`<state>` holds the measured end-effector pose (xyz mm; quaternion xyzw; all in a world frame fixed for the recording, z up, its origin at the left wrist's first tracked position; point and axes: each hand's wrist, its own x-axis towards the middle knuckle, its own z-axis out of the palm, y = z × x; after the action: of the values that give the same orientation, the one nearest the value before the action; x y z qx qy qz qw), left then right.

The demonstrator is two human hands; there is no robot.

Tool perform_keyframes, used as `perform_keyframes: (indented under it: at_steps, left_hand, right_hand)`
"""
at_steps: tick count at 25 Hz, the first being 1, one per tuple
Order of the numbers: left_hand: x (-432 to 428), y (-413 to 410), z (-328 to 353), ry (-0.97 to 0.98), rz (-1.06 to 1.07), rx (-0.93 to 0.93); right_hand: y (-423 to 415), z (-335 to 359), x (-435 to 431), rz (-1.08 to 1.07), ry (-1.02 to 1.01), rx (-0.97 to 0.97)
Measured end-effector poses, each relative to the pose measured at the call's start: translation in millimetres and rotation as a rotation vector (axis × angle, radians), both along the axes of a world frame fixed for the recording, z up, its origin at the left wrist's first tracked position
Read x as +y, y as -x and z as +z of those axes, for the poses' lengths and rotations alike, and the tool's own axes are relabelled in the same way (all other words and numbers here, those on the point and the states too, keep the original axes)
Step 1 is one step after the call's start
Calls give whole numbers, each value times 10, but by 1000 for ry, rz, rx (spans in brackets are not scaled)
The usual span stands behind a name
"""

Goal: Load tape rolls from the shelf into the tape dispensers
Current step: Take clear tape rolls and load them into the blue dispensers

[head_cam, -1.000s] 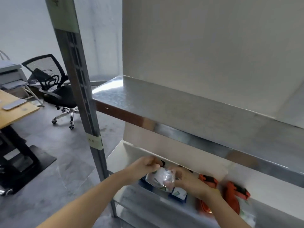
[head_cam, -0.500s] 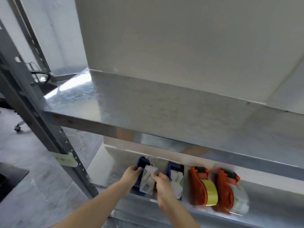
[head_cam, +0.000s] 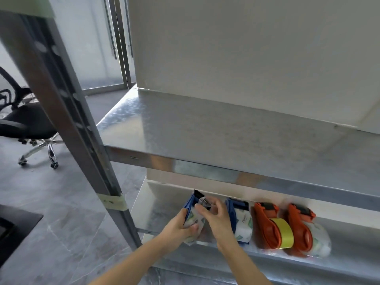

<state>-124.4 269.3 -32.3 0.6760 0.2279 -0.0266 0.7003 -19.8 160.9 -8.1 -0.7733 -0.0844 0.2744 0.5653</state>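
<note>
Step in hand, likely: threading tape through leftmost blue plastic dispenser [head_cam: 190, 204] on lower steel shelf [head_cam: 339, 262]. Left hand [head_cam: 177, 227] clamped around its white printed tape roll [head_cam: 193, 222]. Right hand [head_cam: 216, 218] fingertips [head_cam: 198, 207] pinched near roller; on tape end, cannot tell. Next: feed end to cutter, press down.

Glowing softly with daylight from the frosted glass door [head_cam: 98, 48] at far left. Glaring pale on the left end of the upper shelf [head_cam: 185, 128]. Shading the lower shelf [head_cam: 339, 227] beneath. Smearing the near post [head_cam: 61, 103] with blur and bending straight edges toward the frame borders.
</note>
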Motion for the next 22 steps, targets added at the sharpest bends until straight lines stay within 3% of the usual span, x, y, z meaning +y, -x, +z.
perform_keyframes:
  at_steps: [2,7,16,18,20,22]
  left_hand:
    - [16,61,106,-8,-6,-46]
    - [116,115,322,4,-27,-155]
    - [124,151,540,-126,-176,-196]
    - [121,192,548,-180,-239,-172]
    - [90,228,495,-103,-281,-133]
    - [19,232,504,-15,-263,-93]
  right_hand:
    - [-19,105,72,-8,41,-179]
    - [-107,152,100,-235,4,-300]
    - [-204,465,50,-212,69,-470]
    - [-253,575,40,-214,183,-450]
    - [-292,693,19,-197,327,-506]
    - [-325,842,33,-57,617,-664]
